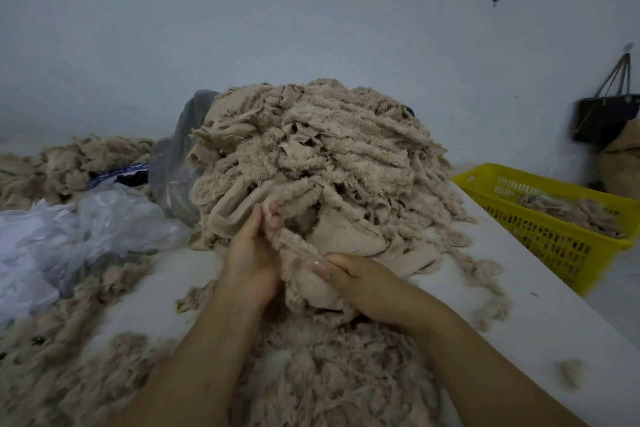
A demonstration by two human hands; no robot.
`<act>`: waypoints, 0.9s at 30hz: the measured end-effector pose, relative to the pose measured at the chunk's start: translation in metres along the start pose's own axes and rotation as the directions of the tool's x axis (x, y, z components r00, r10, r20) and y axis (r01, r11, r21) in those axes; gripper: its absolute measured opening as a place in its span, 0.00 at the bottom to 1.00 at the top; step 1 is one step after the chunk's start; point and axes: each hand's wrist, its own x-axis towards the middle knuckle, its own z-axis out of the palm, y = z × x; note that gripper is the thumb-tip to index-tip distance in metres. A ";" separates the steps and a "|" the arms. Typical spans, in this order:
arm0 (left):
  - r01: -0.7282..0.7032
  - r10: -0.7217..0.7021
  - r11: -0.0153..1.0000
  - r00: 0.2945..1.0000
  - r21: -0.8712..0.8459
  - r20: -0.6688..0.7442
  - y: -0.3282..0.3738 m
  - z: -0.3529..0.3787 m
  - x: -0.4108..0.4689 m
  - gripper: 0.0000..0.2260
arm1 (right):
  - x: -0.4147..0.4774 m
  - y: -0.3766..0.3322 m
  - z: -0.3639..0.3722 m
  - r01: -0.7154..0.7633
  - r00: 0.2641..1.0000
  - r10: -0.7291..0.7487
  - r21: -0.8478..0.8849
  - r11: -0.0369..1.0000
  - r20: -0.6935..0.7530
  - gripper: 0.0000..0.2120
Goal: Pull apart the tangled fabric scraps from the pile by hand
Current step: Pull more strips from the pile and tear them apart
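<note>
Where the left hand [252,263] and the right hand [360,281] meet, a white table [519,305] spreads out under them and off to every side. Just beyond the fingers rises the pile [329,156], a tall heap of beige scraps, fleecy strips and flat pieces knotted together, its foot touching both hands. Nearer than the hands, under the forearms, loose fluff [311,374] lies thick on the table. Left of the left hand sits crumpled clear plastic [86,229], with more beige scraps behind it. Well to the right of the right hand a yellow basket [554,246] stands at the table's edge with some scraps in it, and past that a dark bag [602,118] hangs on the wall. Between the hands runs one scrap [301,270], a fleecy strip whose upper end goes into the pile. The left hand's fingers curl round that upper end; the right hand pinches the lower end, thumb on top.
</note>
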 end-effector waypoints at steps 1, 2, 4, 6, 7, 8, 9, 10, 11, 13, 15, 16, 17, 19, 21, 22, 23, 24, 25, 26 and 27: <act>0.003 -0.003 1.000 1.000 0.027 0.015 -0.001 0.003 -0.003 0.14 | -0.001 0.001 0.000 -0.025 1.000 0.025 0.029 0.999 -0.012 0.21; 0.007 -0.012 0.995 0.999 0.096 0.050 -0.002 0.006 -0.007 0.15 | 0.000 0.001 -0.001 -0.054 0.997 0.058 0.089 0.995 -0.048 0.21; -0.040 -0.010 0.861 0.995 0.507 0.096 -0.011 0.014 -0.016 0.17 | 0.000 0.000 -0.002 -0.077 0.983 0.127 0.324 0.943 -0.136 0.24; -0.141 -0.013 0.502 0.985 0.854 0.170 -0.025 0.020 -0.026 0.14 | 0.004 -0.002 -0.008 -0.069 0.962 0.211 0.593 0.802 -0.173 0.25; -0.193 -0.065 0.370 0.970 0.909 0.232 -0.032 0.022 -0.029 0.15 | 0.004 -0.003 -0.012 -0.083 0.949 0.264 0.674 0.734 -0.171 0.21; -0.246 -0.133 0.275 0.948 0.929 0.290 -0.038 0.023 -0.031 0.16 | 0.005 -0.001 -0.013 -0.106 0.935 0.314 0.715 0.691 -0.165 0.16; -0.284 -0.201 0.210 0.924 0.936 0.326 -0.042 0.024 -0.032 0.18 | 0.005 -0.002 -0.015 -0.141 0.913 0.375 0.739 0.659 -0.160 0.11; -0.307 -0.258 0.177 0.902 0.935 0.345 -0.043 0.025 -0.033 0.18 | 0.007 0.001 -0.015 -0.157 0.879 0.436 0.747 0.646 -0.193 0.12; -0.316 -0.292 0.180 0.887 0.931 0.358 -0.042 0.025 -0.033 0.18 | 0.008 0.003 -0.016 -0.163 0.831 0.498 0.747 0.644 -0.248 0.15; -0.343 -0.321 0.215 0.860 0.915 0.398 -0.039 0.026 -0.035 0.20 | 0.011 0.007 -0.018 -0.140 0.745 0.575 0.763 0.631 -0.339 0.17; -0.394 -0.349 0.238 0.818 0.888 0.457 -0.036 0.028 -0.040 0.22 | 0.009 0.012 -0.029 -0.092 0.642 0.684 0.851 0.517 -0.347 0.17; -0.409 -0.352 0.260 0.803 0.875 0.480 -0.035 0.028 -0.043 0.22 | 0.007 0.014 -0.038 -0.005 0.594 0.730 0.906 0.423 -0.337 0.16; -0.390 -0.333 0.289 0.816 0.875 0.473 -0.034 0.030 -0.044 0.22 | 0.004 0.019 -0.047 0.082 0.568 0.750 0.930 0.359 -0.339 0.16; -0.338 -0.268 0.337 0.860 0.879 0.434 -0.032 0.030 -0.042 0.23 | -0.002 0.020 -0.054 0.106 0.605 0.719 0.930 0.353 -0.342 0.17; -0.336 -0.255 0.364 0.861 0.869 0.440 -0.034 0.030 -0.040 0.19 | -0.003 0.013 -0.045 -0.041 0.779 0.580 0.904 0.426 -0.238 0.22; -0.343 -0.270 0.349 0.855 0.872 0.444 -0.037 0.031 -0.041 0.17 | -0.003 0.008 -0.038 -0.124 0.860 0.488 0.868 0.480 -0.147 0.22; -0.359 -0.283 0.301 0.851 0.884 0.442 -0.040 0.031 -0.041 0.17 | -0.002 0.002 -0.032 -0.184 0.906 0.418 0.820 0.543 -0.074 0.18; -0.378 -0.291 0.235 0.852 0.896 0.436 -0.042 0.030 -0.042 0.18 | 0.000 0.001 -0.027 -0.211 0.918 0.392 0.766 0.607 -0.057 0.14; -0.388 -0.288 0.180 0.858 0.904 0.426 -0.043 0.029 -0.042 0.18 | 0.001 -0.002 -0.024 -0.210 0.914 0.394 0.716 0.666 -0.099 0.12; -0.380 -0.278 0.148 0.870 0.913 0.407 -0.043 0.028 -0.041 0.19 | 0.004 -0.001 -0.024 -0.180 0.896 0.403 0.680 0.711 -0.184 0.12; -0.335 -0.254 0.147 0.896 0.931 0.363 -0.042 0.029 -0.041 0.20 | 0.005 0.000 -0.025 -0.141 0.878 0.404 0.665 0.733 -0.258 0.13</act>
